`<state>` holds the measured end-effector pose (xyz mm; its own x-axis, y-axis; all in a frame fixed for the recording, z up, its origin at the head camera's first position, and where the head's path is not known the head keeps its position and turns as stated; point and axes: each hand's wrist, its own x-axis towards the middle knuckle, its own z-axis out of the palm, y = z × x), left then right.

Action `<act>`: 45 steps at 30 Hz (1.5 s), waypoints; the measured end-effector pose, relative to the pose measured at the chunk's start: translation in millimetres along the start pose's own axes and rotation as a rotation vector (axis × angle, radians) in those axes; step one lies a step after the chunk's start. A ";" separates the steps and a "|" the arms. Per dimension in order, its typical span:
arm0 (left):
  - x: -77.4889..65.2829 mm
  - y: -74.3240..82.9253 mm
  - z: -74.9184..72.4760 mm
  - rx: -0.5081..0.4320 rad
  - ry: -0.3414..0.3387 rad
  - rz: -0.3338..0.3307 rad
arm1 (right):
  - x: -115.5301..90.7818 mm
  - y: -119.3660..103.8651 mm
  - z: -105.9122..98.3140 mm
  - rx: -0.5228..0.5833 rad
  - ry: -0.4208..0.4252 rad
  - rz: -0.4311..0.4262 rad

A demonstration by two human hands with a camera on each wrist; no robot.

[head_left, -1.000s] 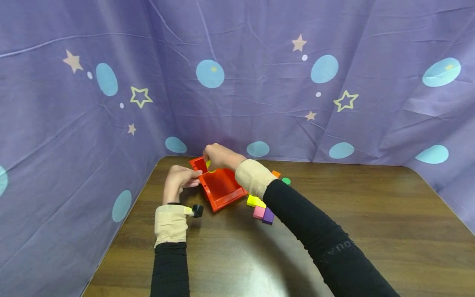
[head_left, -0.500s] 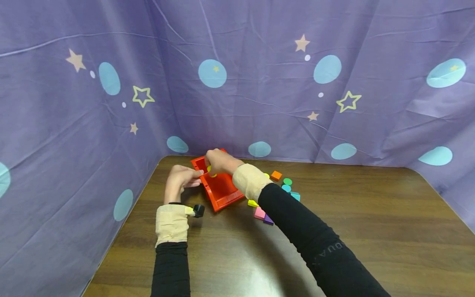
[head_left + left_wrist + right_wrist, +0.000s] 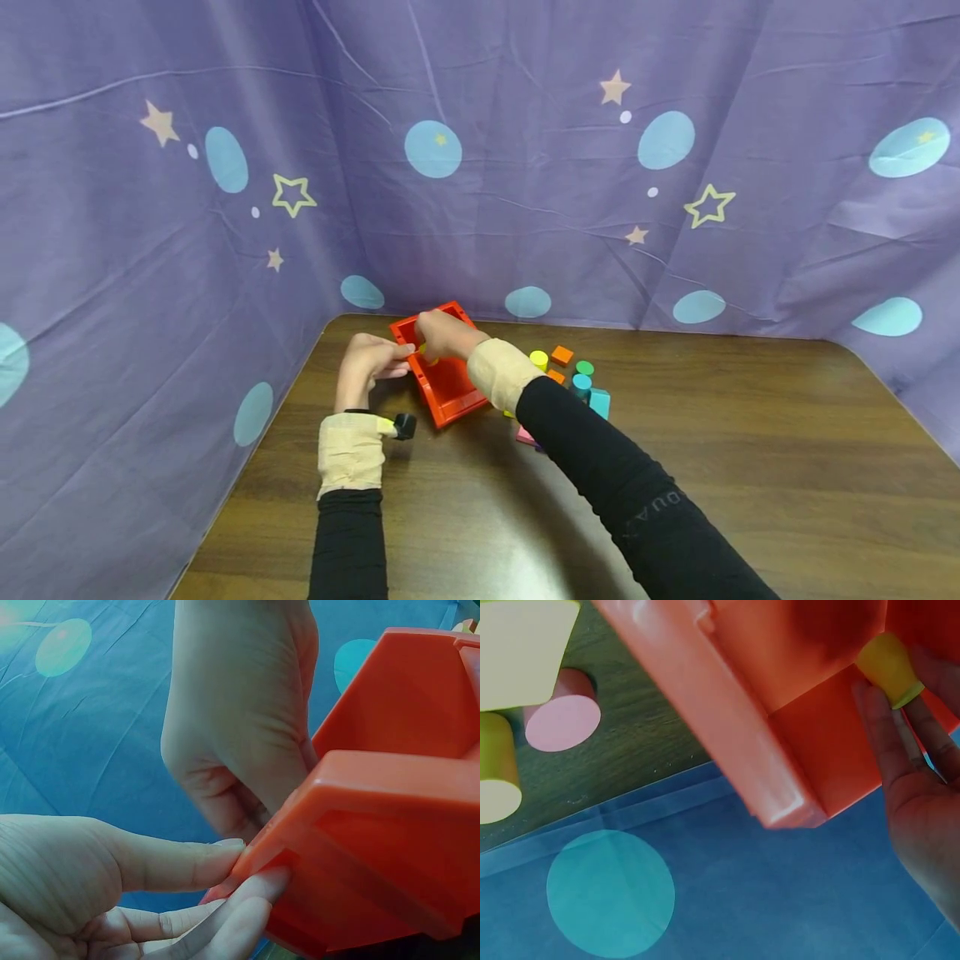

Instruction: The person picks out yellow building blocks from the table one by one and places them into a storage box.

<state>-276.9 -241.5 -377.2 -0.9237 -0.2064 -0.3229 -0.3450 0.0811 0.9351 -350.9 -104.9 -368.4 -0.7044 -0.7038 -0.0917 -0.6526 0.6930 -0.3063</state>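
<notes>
A red plastic bin (image 3: 459, 407) stands at the back left of the table, turned at an angle. My left hand (image 3: 363, 365) pinches its left edge; in the left wrist view, the thumb lies against the outer corner of the bin (image 3: 405, 847), with fingers opposite. Inside the bin, my right hand (image 3: 446, 335) holds a small yellow round block (image 3: 889, 669) between thumb and fingers. In the right wrist view this block is close to an inner corner of the bin. From the head view, the hand covers most of it.
Right of the bin, partly behind the right forearm, lie several toy blocks: a yellow cylinder (image 3: 538, 360), an orange block (image 3: 562, 356), a green round one (image 3: 585, 367), a blue cylinder (image 3: 581, 383), a light-blue block (image 3: 599, 402) and a pink one (image 3: 526, 436). A purple curtain (image 3: 480, 233) hangs behind.
My right hand has moved lower into the bin with the yellow block, and its forearm has shifted left, uncovering more blocks. My left hand keeps its grip on the bin's edge.
</notes>
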 end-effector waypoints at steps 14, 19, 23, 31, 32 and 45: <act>0.0 -1.0 -1.7 0.015 0.008 0.005 | 2.0 -5.7 7.3 0.009 -0.029 0.038; -0.4 -1.3 -1.6 0.019 0.008 0.012 | 1.6 -5.4 8.7 -0.008 -0.027 0.053; -0.1 -1.9 -1.1 0.004 0.002 0.026 | 1.9 -4.2 10.1 -0.013 -0.022 0.071; -1.2 -1.3 -1.9 0.013 -0.001 0.014 | 1.7 -1.3 12.6 0.005 -0.015 0.080; -1.4 -1.0 -1.8 0.018 0.004 0.012 | 1.7 -1.0 12.7 0.006 -0.015 0.080; -1.9 0.3 -1.2 0.005 -0.007 0.011 | 4.5 1.3 15.3 0.006 -0.008 0.080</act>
<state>-275.0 -242.2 -376.2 -0.9286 -0.1989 -0.3133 -0.3354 0.0884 0.9379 -350.6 -109.5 -383.8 -0.7518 -0.6477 -0.1238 -0.5927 0.7460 -0.3035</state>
